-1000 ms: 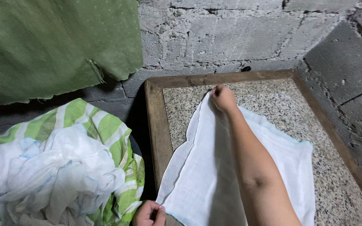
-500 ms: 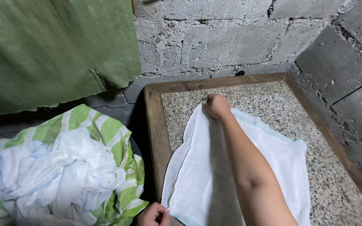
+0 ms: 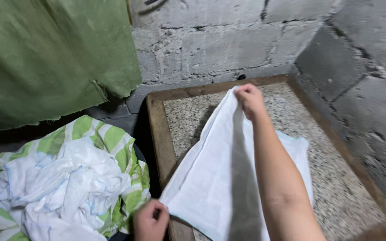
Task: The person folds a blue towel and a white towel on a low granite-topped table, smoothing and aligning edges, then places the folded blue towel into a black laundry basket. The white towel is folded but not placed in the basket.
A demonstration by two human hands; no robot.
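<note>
A thin white cloth with a pale blue edge lies over a speckled stone tabletop framed in wood. My right hand pinches the cloth's far corner and holds it lifted above the table near the back wall. My left hand grips the cloth's near corner at the table's front left edge. The cloth stretches taut between both hands, and its right part still rests on the stone.
A heap of white and green-striped laundry sits left of the table. A green curtain hangs at upper left. Grey block walls close in behind and to the right. The table's wooden frame borders the stone.
My right hand has raised the far corner off the table and moved it toward the back wall. The left hand pulled its corner up too, so the left edge lifted.
</note>
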